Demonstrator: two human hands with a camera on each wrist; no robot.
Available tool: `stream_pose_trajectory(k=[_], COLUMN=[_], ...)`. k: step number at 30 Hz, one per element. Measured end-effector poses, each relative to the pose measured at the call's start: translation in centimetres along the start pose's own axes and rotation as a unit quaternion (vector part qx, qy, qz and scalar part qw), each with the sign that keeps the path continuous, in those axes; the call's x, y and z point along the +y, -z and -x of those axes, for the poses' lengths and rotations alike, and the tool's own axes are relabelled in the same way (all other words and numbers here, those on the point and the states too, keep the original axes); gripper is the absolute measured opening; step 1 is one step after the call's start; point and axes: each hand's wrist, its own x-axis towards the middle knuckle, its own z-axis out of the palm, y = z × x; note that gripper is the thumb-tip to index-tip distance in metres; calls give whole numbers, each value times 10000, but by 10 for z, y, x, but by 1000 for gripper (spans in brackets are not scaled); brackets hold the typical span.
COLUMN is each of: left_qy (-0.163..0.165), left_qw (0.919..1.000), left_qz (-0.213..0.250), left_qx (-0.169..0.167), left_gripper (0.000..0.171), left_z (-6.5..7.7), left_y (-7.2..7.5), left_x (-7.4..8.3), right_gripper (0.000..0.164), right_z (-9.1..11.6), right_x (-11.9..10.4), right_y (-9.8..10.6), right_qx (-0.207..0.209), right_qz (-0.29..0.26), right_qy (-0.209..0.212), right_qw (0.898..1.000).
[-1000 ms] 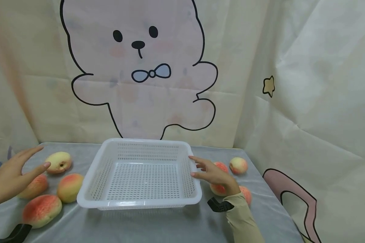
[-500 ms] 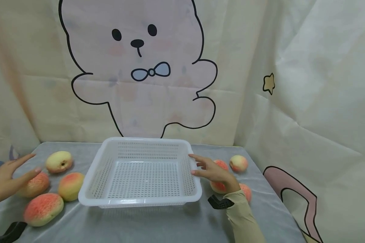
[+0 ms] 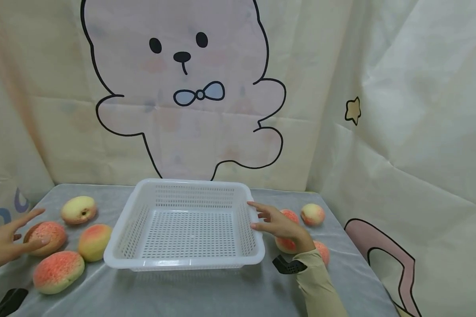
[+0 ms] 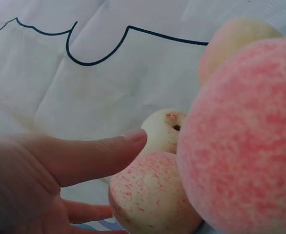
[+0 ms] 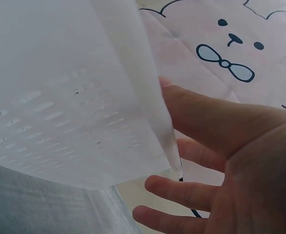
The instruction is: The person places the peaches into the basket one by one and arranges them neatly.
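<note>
On the table's left side my left hand (image 3: 4,246) reaches around a red-speckled peach (image 3: 50,234). Its thumb and forefinger are extended, and in the left wrist view the thumb (image 4: 99,158) lies beside that peach (image 4: 150,195); whether they touch is unclear. Nearby sit a pale peach (image 3: 79,209), a yellow-orange peach (image 3: 94,242) and a large reddish peach (image 3: 58,272). A white perforated plastic basket (image 3: 182,264) stands upright in the middle with nothing in it. My right hand (image 3: 277,224) rests on its right rim, thumb and forefinger extended; the other fingers appear loose in the right wrist view.
More peaches lie right of the basket, among them a pale one (image 3: 312,215) and others partly behind the right hand and wrist. A grey cloth (image 3: 182,295) covers the table. Printed curtains (image 3: 230,141) hang behind and at the sides.
My left hand has moved left and down, lower around the speckled peach. The right hand stays on the basket rim, and the basket has not moved noticeably.
</note>
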Motion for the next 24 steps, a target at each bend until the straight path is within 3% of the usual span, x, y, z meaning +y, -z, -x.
stream_pose_trajectory(k=[5, 11, 18, 24], left_qy=[25, -53, 176, 277], left_qw=[9984, 9987, 9961, 9956], left_qz=[350, 318, 557, 580], left_qx=[-435, -400, -655, -681], left_gripper=[96, 92, 99, 99], left_z=[0, 0, -1, 1], left_y=[-1, -5, -10, -10], left_x=[0, -1, -4, -5], right_gripper=[74, 74, 75, 75], right_z=[1, 2, 1, 1], right_x=[1, 1, 2, 3], right_y=[1, 3, 4, 2], right_qx=[21, 23, -12, -166], right_qz=[-16, 25, -49, -300], right_qy=[-19, -38, -44, 55], right_qw=[10000, 10000, 10000, 9994])
